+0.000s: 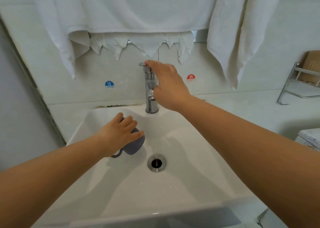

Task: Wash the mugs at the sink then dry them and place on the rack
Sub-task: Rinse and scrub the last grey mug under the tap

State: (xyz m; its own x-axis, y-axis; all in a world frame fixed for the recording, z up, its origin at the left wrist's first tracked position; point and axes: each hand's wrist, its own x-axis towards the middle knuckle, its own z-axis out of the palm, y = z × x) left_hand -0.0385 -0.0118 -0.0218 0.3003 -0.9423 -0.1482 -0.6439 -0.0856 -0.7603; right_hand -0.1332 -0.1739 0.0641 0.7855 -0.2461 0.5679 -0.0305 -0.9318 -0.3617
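White ceramic sink (199,158): your left hand (119,134) grips the grey-blue ceramic mug (136,145) left of the chrome tap (151,89); your right hand's (168,85) extended fingers touch its lever.

A single head-worn view looks forward and down from close above the sink (199,158), with the tap (151,89) at twelve o'clock against the wall

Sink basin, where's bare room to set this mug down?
The basin is bare right of and below the drain. The counter strip between faucet and metal rack is bare too. It is crowded upper left, where the left hand grips the mug.
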